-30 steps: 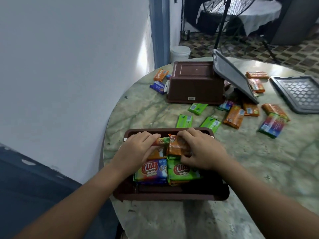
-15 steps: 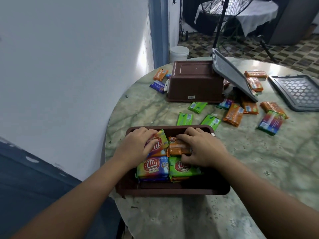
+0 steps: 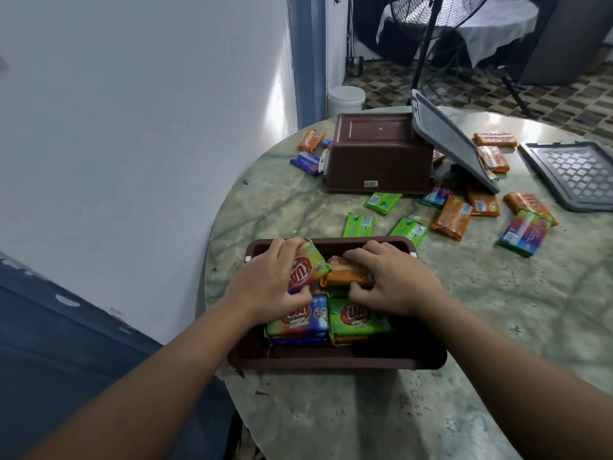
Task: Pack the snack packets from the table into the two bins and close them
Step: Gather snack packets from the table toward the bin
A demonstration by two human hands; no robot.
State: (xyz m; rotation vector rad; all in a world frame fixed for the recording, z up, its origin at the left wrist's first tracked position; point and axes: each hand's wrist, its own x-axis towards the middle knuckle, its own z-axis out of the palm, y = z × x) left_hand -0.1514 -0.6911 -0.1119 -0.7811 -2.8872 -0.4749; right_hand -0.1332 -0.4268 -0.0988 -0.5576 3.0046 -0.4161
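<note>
A brown bin (image 3: 335, 361) stands open at the table's near edge with stacked snack packets inside. My left hand (image 3: 265, 280) grips a rainbow packet (image 3: 306, 268), tilted up on edge in the bin's far left. My right hand (image 3: 394, 280) holds an orange packet (image 3: 345, 273) beside it, fingers curled over its top. A rainbow packet (image 3: 298, 322) and a green packet (image 3: 356, 318) lie flat on the near stacks. A second brown bin (image 3: 378, 154) sits upside down farther back. Two grey lids are there: one lid (image 3: 447, 137) leans on the upturned bin, the other lid (image 3: 574, 174) lies flat at right.
Loose packets lie scattered between the bins: green packets (image 3: 360, 224), orange packets (image 3: 452, 217), a rainbow one (image 3: 524, 232). More sit left of the far bin (image 3: 310, 141). A white wall (image 3: 132, 127) borders the round marble table (image 3: 497, 310) on the left; a bucket and a fan stand beyond.
My left hand has lifted the rainbow packet up on its edge in the bin. My right hand stays on the orange packet, pressed a little lower.
</note>
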